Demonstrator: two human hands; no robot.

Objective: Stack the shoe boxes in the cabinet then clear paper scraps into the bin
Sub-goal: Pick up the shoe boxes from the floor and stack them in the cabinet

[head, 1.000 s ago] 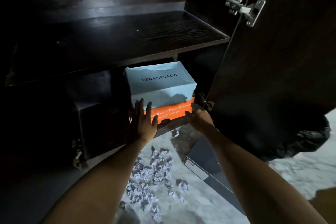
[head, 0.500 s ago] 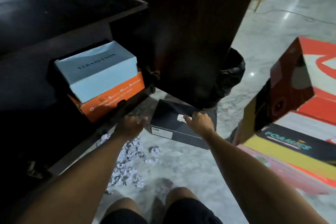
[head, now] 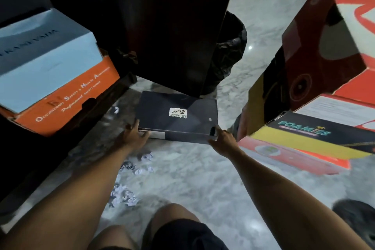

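Both hands are on the black shoe box (head: 178,116) lying flat on the marble floor (head: 203,178), long axis left to right, logo upside down to the viewer. Left hand (head: 133,138) grips its near-left corner, right hand (head: 222,138) its near-right corner. The cabinet door (head: 172,26) overhangs its far edge; stacked cartons (head: 316,63) crowd the right. Paper scraps (head: 142,163) lie nearer. Pale blue box (head: 46,53) sits atop the orange box (head: 69,97) in the cabinet.
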